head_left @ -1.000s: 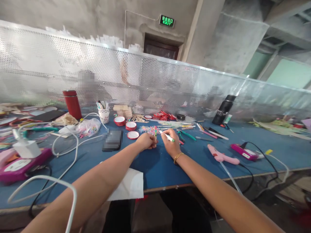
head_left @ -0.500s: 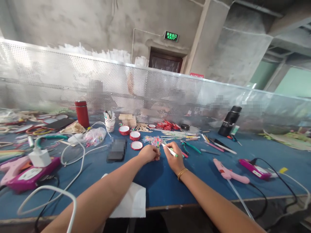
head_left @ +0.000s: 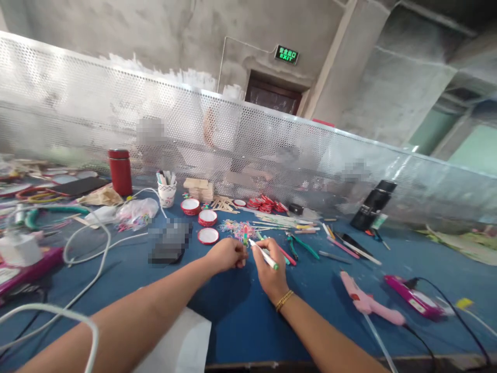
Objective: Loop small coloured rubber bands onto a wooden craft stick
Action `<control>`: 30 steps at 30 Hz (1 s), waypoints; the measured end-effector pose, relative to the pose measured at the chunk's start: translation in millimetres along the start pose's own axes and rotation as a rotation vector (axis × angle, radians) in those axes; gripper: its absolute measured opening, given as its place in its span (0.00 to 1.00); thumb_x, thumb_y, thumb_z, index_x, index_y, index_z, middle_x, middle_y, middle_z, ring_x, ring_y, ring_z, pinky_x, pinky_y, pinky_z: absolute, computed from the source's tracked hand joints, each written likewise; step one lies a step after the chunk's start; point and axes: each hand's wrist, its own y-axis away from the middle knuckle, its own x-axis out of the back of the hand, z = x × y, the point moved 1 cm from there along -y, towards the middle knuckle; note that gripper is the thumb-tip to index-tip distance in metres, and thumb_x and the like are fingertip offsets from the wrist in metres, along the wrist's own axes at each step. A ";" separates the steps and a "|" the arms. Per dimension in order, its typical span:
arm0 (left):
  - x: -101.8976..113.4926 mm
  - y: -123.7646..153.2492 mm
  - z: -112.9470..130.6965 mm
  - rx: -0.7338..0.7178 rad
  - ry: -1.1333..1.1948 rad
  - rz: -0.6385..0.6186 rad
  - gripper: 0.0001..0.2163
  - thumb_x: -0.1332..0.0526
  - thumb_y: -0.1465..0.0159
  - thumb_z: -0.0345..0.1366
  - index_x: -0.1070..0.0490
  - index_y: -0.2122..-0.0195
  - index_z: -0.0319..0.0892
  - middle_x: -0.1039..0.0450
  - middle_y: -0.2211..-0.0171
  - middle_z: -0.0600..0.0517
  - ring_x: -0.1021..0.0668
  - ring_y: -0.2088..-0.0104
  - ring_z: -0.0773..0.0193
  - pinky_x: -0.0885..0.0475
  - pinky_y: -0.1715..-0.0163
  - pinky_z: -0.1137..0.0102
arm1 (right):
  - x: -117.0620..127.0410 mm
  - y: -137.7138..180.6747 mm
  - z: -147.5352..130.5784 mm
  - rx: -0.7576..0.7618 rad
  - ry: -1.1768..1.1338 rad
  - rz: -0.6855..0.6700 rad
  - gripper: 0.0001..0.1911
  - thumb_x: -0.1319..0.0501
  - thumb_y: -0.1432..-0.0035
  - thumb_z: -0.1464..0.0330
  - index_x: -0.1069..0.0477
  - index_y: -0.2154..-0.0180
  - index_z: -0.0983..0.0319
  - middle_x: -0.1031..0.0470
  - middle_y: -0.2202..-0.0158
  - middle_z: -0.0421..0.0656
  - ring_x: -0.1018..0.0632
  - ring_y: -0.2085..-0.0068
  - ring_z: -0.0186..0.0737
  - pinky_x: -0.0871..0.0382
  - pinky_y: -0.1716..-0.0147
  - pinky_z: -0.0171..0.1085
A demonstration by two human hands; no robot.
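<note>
My left hand (head_left: 229, 255) is closed in a pinch, held just above the blue table. Between its fingertips stands a small slim colored piece (head_left: 245, 236), reddish on top and green lower down; its exact kind is too small to make out. My right hand (head_left: 272, 269), with a gold bracelet at the wrist, grips a white marker (head_left: 266, 254) with a green end. The marker's tip points left, close to the colored piece; whether they touch I cannot tell. Behind both hands lies a pile of thin colored strands (head_left: 231, 227).
Left are red-rimmed round pieces (head_left: 208, 236), a dark blurred phone-like object (head_left: 171, 242), a paper cup of pens (head_left: 167, 192) and a red flask (head_left: 120, 173). Right lie green-handled pliers (head_left: 305, 245), a pink glue gun (head_left: 368, 303), a purple power strip (head_left: 413, 296) and a black bottle (head_left: 373, 206).
The view has shifted and tilted slightly, so the table items sit differently in the picture. Both hands keep their grips, and the marker tip remains near the colored piece.
</note>
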 end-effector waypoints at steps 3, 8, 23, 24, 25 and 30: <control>0.4 -0.3 -0.2 0.025 0.081 -0.010 0.09 0.38 0.46 0.38 0.32 0.78 0.39 0.28 0.80 0.54 0.27 0.79 0.71 0.35 0.79 0.77 | 1.3 0.6 -3.3 -0.028 -0.045 0.045 0.08 0.43 0.37 0.63 0.33 0.67 0.60 0.30 0.70 0.40 0.29 0.68 0.38 0.36 0.67 0.37; -0.6 -3.2 0.6 0.052 0.170 0.022 0.09 0.38 0.45 0.36 0.33 0.79 0.38 0.29 0.81 0.54 0.28 0.81 0.72 0.37 0.80 0.77 | 2.6 0.0 -8.6 0.069 0.045 0.042 0.07 0.42 0.39 0.65 0.32 0.69 0.59 0.28 0.69 0.41 0.28 0.65 0.40 0.36 0.63 0.39; -0.6 -5.1 5.7 0.155 0.212 0.086 0.11 0.31 0.47 0.37 0.31 0.79 0.37 0.28 0.83 0.53 0.25 0.80 0.70 0.32 0.79 0.78 | -2.1 -5.8 1.1 0.081 0.165 -0.010 0.07 0.42 0.41 0.67 0.33 0.72 0.59 0.27 0.72 0.40 0.28 0.67 0.40 0.37 0.64 0.38; -0.6 -5.4 5.3 0.156 0.212 0.092 0.12 0.31 0.48 0.38 0.30 0.78 0.36 0.28 0.83 0.53 0.25 0.80 0.70 0.32 0.79 0.78 | -2.4 -6.0 1.3 0.085 0.165 -0.017 0.07 0.42 0.41 0.67 0.33 0.72 0.59 0.27 0.72 0.40 0.28 0.67 0.40 0.37 0.64 0.38; -0.6 -5.7 4.8 0.156 0.212 0.099 0.12 0.30 0.48 0.38 0.30 0.78 0.36 0.27 0.82 0.53 0.25 0.80 0.71 0.32 0.79 0.78 | -2.4 -6.2 1.5 0.089 0.164 -0.024 0.07 0.41 0.41 0.67 0.33 0.72 0.59 0.27 0.72 0.40 0.28 0.67 0.40 0.37 0.64 0.38; -0.4 -9.4 -0.3 0.124 0.189 0.097 0.11 0.31 0.47 0.39 0.28 0.77 0.36 0.26 0.82 0.52 0.25 0.80 0.71 0.31 0.78 0.77 | -2.3 -6.7 2.9 0.099 0.181 -0.055 0.06 0.41 0.41 0.67 0.32 0.71 0.59 0.26 0.72 0.40 0.27 0.68 0.39 0.38 0.65 0.37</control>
